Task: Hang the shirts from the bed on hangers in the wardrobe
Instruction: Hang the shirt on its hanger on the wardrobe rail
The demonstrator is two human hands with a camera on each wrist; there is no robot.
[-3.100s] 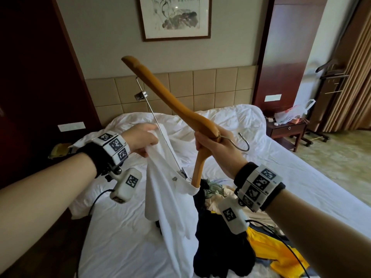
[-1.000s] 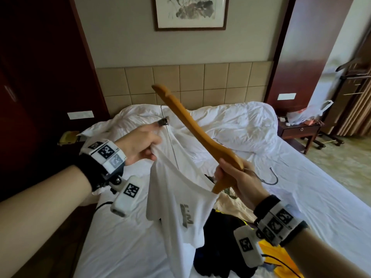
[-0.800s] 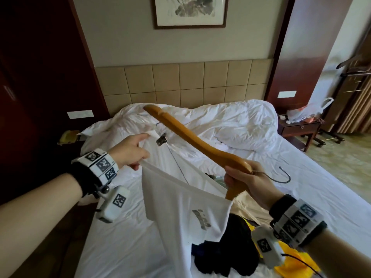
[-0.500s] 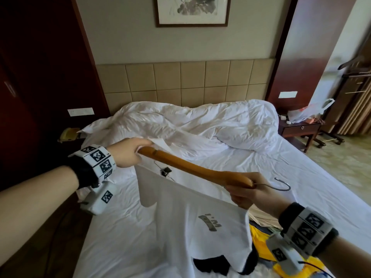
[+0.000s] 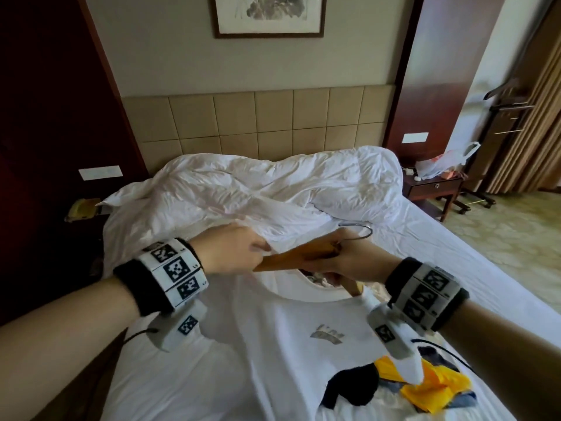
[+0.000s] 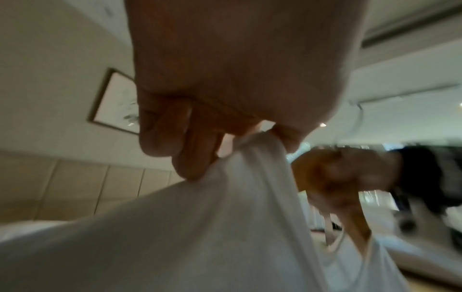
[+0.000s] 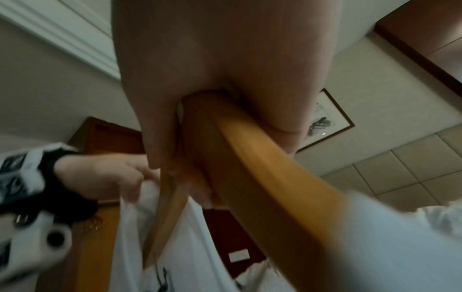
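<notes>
White shirt half on hanger: L hand pinches shoulder cloth, R hand grips hanger mid. Ease cloth over the arm w/o stretching collar.

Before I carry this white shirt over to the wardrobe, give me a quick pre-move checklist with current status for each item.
1. Right hand grips the wooden hanger at its centre: ok.
2. Left hand pinches the white shirt fabric: ok.
3. Both hanger arms inside the shirt's shoulders: cannot tell, cloth hides the ends.
4. Metal hook free of fabric: ok.
5. Shirt clear of the dark and yellow clothes on the bed: not ok, its hem overlaps them.
</notes>
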